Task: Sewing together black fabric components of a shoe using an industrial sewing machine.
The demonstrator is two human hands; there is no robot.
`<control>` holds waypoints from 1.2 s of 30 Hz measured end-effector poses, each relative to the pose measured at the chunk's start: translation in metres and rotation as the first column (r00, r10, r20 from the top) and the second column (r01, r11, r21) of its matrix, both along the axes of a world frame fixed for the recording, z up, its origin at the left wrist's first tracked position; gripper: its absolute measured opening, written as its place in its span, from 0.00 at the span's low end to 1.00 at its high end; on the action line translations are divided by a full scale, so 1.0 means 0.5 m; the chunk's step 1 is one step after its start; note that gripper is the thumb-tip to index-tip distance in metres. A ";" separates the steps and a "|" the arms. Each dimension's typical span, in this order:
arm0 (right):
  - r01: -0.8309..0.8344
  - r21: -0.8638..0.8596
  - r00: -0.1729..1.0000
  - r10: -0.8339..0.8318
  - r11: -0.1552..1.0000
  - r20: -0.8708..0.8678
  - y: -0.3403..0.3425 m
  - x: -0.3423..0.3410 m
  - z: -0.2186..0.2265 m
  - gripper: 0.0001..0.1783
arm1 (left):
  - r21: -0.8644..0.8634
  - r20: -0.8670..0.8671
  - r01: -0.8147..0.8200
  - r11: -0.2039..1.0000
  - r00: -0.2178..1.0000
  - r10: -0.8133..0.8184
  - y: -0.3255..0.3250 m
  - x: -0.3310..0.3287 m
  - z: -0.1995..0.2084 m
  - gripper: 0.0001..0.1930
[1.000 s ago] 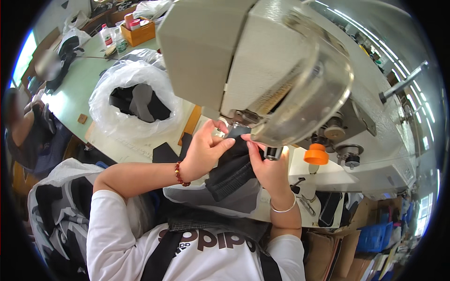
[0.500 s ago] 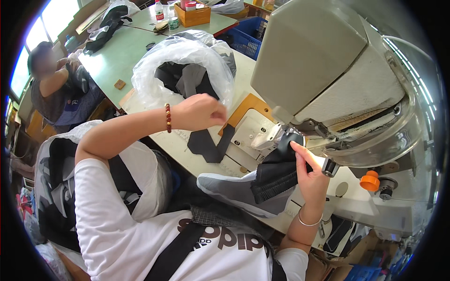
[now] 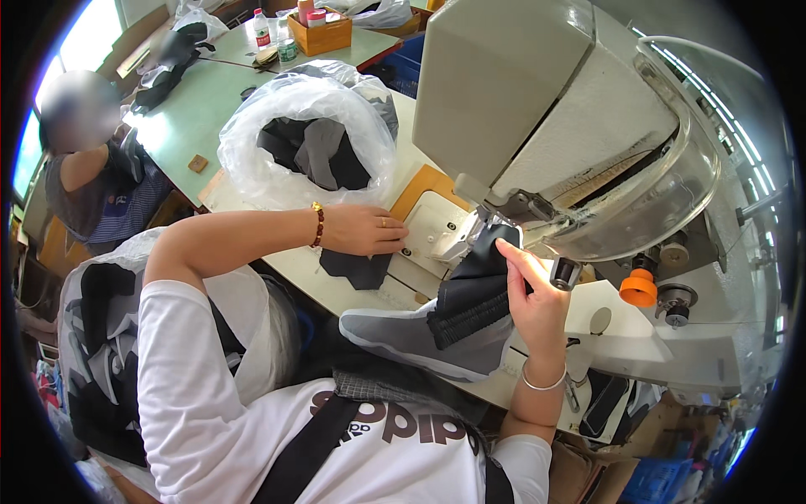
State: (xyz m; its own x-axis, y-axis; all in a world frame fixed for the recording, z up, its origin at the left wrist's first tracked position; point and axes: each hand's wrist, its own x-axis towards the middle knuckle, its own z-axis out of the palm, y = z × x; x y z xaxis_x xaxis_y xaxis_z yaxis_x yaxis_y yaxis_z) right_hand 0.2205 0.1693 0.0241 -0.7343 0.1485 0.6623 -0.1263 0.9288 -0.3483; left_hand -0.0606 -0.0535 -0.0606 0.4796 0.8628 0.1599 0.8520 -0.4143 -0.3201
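One black ribbed fabric piece (image 3: 473, 290), right of centre, pinched in the right hand (image 3: 537, 296) beneath the industrial sewing machine (image 3: 504, 92), probably best guided flat and taut; left hand (image 3: 363, 229), left of centre, over a dark cut piece (image 3: 356, 270), grip indeterminable.

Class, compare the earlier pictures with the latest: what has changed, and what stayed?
The left hand has left the black fabric with the ribbed edge at the beige metal sewing machine, swung leftward, then lowered over the flat dark-grey fabric piece; whether it grips that is hidden. The right hand still pinches the black fabric. The white plastic bag stayed put.
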 end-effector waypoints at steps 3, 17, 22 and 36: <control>-0.009 0.015 1.000 0.009 1.000 0.011 -0.001 0.002 0.003 0.14 | 0.047 0.030 0.020 0.999 0.999 -0.021 -0.010 -0.006 -0.023 0.18; -0.025 0.068 0.999 0.027 0.997 -0.025 -0.002 0.001 0.018 0.18 | 0.471 0.219 0.035 0.881 0.963 -0.155 0.005 0.028 0.126 0.15; -0.029 0.015 0.999 0.029 0.999 -0.034 -0.001 0.002 0.015 0.20 | 0.641 0.125 0.154 0.752 0.945 -0.301 0.033 0.090 0.237 0.12; -0.017 -0.045 0.965 0.028 0.999 0.261 0.019 0.038 -0.031 0.15 | 0.642 0.119 0.278 0.715 0.885 -0.451 0.147 0.149 0.190 0.02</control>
State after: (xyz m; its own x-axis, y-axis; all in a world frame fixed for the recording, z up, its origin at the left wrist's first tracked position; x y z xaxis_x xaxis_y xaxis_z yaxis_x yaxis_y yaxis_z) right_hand 0.2395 0.1788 0.0087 -0.8847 0.1533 0.4402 -0.0463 0.9108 -0.4102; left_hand 0.0139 0.0198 0.0342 0.6044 0.3148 0.7318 0.7582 -0.5093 -0.4071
